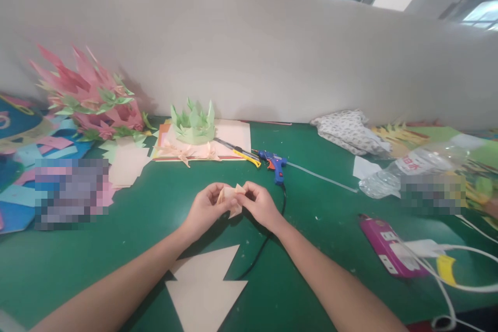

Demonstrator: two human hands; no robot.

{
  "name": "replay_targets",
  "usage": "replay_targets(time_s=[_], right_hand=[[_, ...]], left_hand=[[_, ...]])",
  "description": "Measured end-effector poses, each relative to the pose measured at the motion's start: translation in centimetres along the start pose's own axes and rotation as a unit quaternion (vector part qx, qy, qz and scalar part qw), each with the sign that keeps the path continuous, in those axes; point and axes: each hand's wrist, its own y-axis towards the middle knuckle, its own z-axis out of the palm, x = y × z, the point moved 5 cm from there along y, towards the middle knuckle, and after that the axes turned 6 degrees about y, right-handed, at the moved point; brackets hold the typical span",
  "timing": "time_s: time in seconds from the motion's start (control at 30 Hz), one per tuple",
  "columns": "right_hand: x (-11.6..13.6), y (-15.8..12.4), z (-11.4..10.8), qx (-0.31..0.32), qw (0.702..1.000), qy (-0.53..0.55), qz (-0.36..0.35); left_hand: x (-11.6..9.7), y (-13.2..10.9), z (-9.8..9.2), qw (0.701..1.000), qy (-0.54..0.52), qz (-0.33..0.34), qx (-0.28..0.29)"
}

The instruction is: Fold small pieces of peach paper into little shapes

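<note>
A small folded piece of pale peach paper (pixel 232 208) is pinched between both hands above the green table (pixel 311 259). My left hand (pixel 209 209) holds its left side with thumb and fingers, and my right hand (pixel 260 204) grips its upper right side. Below the hands lie flat peach paper pieces (pixel 206 301) with pointed corners. Beyond the hands are a blue glue gun (pixel 277 164) and a yellow cutter (pixel 248 156). A green paper crown (pixel 194 123) stands on stacked paper sheets (pixel 237 135), with folded peach pieces (pixel 177 153) in front of it.
Pink and green paper crowns (pixel 97 98) stand at the left, near cut paper pieces. At the right are a plastic bottle (pixel 412 168), a patterned cloth (pixel 352 129) and a magenta power strip (pixel 389 249) with white cables. A black cord runs under my right hand.
</note>
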Motion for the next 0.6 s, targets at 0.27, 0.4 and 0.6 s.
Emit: replay_targets(time_s=[0.27,0.4,0.6], right_hand=[[0.22,-0.04,-0.03,0.012,0.999,0.038,0.001],[0.42,0.05,-0.14,0.012,0.998,0.065,0.008],[0.51,0.14,-0.45,0.008,0.993,0.118,0.028]], left_hand=[[-0.22,-0.02,0.14,1.0,0.017,-0.014,-0.005],[-0.26,-0.06,0.36,1.0,0.019,-0.005,0.007],[-0.35,-0.08,0.45,0.999,0.011,0.031,0.012]])
